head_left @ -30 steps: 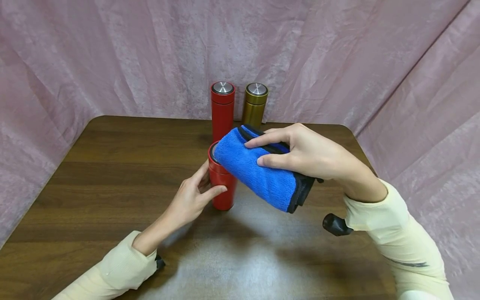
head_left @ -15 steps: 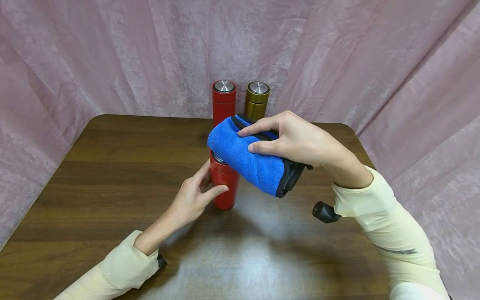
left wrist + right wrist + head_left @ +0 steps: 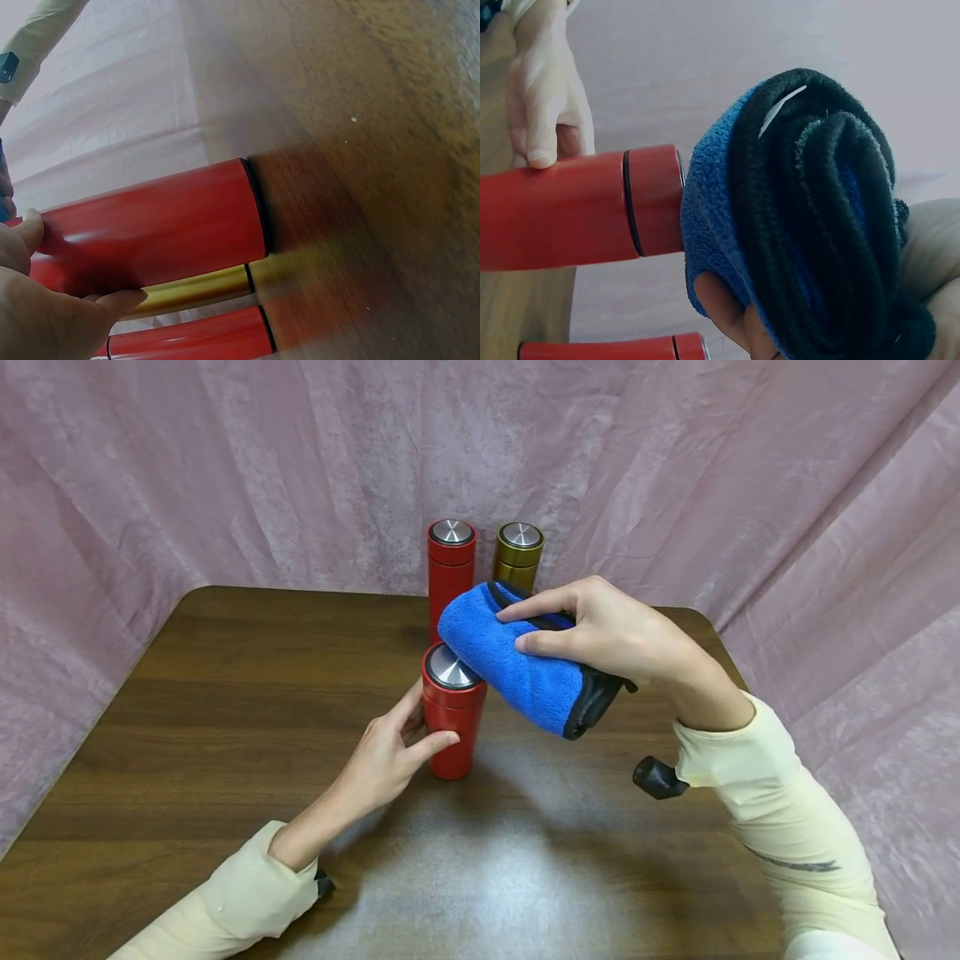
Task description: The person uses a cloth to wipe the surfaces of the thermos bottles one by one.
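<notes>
The nearer red thermos flask point(image 3: 454, 718) stands upright on the wooden table, its silver lid top partly showing. My left hand point(image 3: 378, 756) grips its body from the left, thumb across the front. Above the lid's right side, my right hand point(image 3: 618, 631) holds a folded blue cloth point(image 3: 517, 660) with black edging between thumb and fingers. In the right wrist view the folded cloth point(image 3: 810, 210) lies against the lid end of the red flask point(image 3: 555, 210). The left wrist view shows the flask's black-rimmed base point(image 3: 256, 206) on the table.
Behind stand another red flask point(image 3: 450, 577) and a gold flask point(image 3: 519, 560), both upright near the table's back edge. The cloth partly covers them in the head view. A pink curtain point(image 3: 322, 477) hangs behind and beside the brown table point(image 3: 225, 710).
The right hand and cloth moved up and left across the lid, then back a little to the right, uncovering more of the silver top. The left hand keeps its grip on the flask.
</notes>
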The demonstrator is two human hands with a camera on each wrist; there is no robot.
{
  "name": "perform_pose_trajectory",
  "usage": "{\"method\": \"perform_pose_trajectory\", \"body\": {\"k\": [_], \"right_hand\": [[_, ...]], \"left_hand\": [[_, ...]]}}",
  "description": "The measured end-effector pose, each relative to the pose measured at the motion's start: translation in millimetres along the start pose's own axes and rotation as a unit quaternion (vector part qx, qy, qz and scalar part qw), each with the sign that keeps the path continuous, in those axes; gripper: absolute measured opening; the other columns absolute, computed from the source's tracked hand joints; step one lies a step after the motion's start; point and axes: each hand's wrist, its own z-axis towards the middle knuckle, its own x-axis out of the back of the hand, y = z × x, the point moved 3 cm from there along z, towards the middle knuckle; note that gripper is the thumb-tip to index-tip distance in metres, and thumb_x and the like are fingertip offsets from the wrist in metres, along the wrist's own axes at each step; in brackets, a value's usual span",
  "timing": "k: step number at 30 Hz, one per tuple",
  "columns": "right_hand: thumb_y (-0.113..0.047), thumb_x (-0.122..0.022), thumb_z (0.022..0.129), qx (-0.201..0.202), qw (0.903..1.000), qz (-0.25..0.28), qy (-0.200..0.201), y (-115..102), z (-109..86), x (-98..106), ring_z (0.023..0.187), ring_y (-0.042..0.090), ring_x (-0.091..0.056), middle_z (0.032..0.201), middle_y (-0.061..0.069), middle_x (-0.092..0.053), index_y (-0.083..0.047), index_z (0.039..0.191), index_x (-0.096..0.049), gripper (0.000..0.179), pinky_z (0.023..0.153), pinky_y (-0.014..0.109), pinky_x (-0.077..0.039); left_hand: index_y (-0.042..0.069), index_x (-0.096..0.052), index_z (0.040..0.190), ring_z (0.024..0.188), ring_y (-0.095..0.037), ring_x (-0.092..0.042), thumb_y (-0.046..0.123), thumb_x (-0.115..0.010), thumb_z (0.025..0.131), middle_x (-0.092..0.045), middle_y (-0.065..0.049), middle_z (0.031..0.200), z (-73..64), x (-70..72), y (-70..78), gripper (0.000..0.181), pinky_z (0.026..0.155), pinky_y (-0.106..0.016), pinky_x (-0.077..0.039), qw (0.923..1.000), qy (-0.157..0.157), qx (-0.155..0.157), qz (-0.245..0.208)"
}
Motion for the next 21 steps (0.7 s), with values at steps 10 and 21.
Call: {"method": "perform_pose_trajectory", "body": {"k": [10,21], "right_hand": [[-0.027,-0.072,0.099,-0.005,0.9999,0.011,-0.005,7,-17.4,2,0.093,0.026,-0.071,0.137,0.011,-0.063,-0.019,0.137,-0.07,0.038,0.077,0.033,-0.062],[-0.022,-0.071,0.1,0.041,0.9991,-0.003,-0.011,11,-33.6,-4,0.097,0.023,-0.068,0.135,0.005,-0.064,-0.019,0.136,-0.07,0.037,0.078,0.033,-0.061]], "left_hand": [[0.002,-0.033,0.16,0.124,-0.033,-0.064,0.002,-0.08,0.089,-0.059,-0.021,0.143,0.4,-0.1,0.0,0.086,0.103,-0.038,-0.052,0.9999,0.003,-0.001,0.016],[0.002,-0.034,0.16,0.123,-0.033,-0.064,0.0,-0.08,0.088,-0.06,-0.022,0.142,0.6,-0.8,-1.1,0.086,0.103,-0.039,-0.051,0.9999,0.005,0.001,0.011]]}}
